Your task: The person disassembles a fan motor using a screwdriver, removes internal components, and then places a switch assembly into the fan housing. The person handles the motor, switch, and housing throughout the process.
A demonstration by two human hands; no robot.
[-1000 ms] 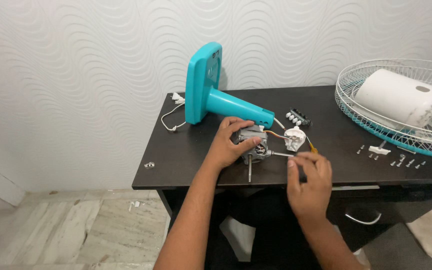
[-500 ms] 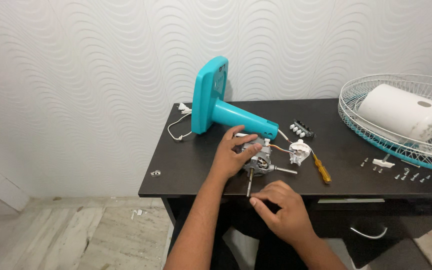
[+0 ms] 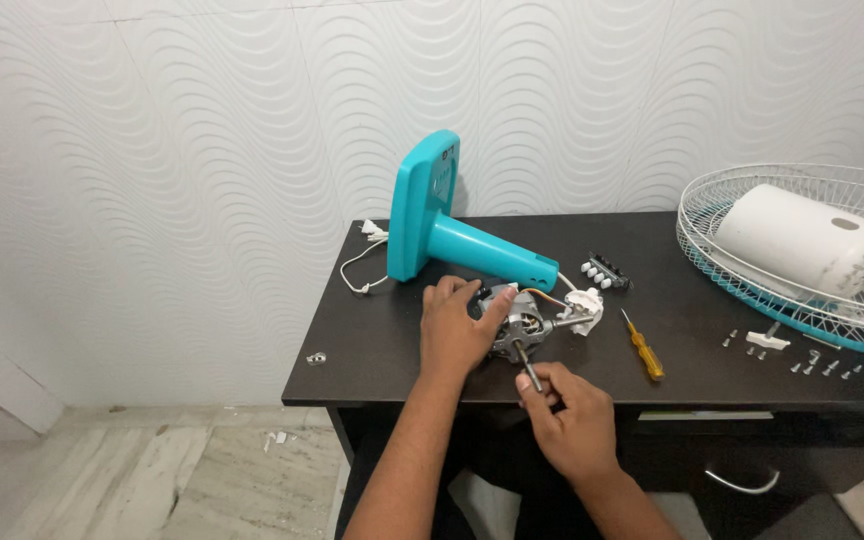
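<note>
While both hands work at the front edge: I read this as the motor being handled apart from its fan body.
Left hand: my left hand (image 3: 457, 330) lies over the fan motor (image 3: 514, 322), its grip clenched on the motor housing and pressing it to the tabletop (image 3: 372, 350).
Right hand: my right hand (image 3: 567, 410) sits just below the motor, its grip pinched on the tip of the motor shaft (image 3: 526, 364), which points toward me.
Where the motor is: near the front edge of the tabletop, just in front of the teal fan stand (image 3: 452, 225), which lies on its side; thin wires run from the motor toward the stand.
Step in hand: I judge that I am steadying the motor with 1 hand and testing or turning its shaft with the other.
Next move calls for: a firm hold on the housing and a light twist or pull at the shaft, kept clear of the wires.
Nearby: a yellow-handled screwdriver (image 3: 642, 345) lies right of the motor, a small white part (image 3: 584, 305) touches the motor's right side, loose screws (image 3: 812, 362) lie farther right, and the wire fan guard (image 3: 752, 285) holds a white cover (image 3: 802, 240).
</note>
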